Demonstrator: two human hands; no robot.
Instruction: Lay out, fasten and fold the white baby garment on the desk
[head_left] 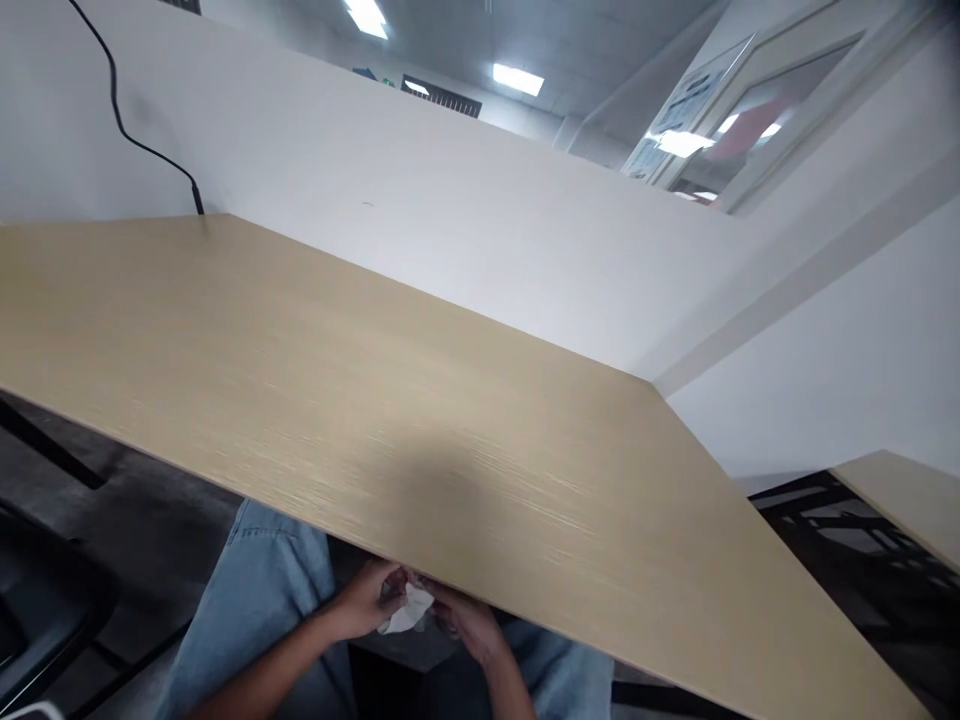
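So we've got this white scrap (409, 609) around six o'clock by the table (525, 450) edge, left hand (364, 602) seemingly pinching it, right hand (474, 627) grip we can't tell, and tugging too hard could probably rip it.

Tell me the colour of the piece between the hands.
The piece is white; the head view shows it best.

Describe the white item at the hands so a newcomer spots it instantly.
Find the tan table, then its near edge at lower middle. Just below, between the left hand and right hand, is a small, crumpled-looking white piece. Its white stands out against the blue jeans either side.
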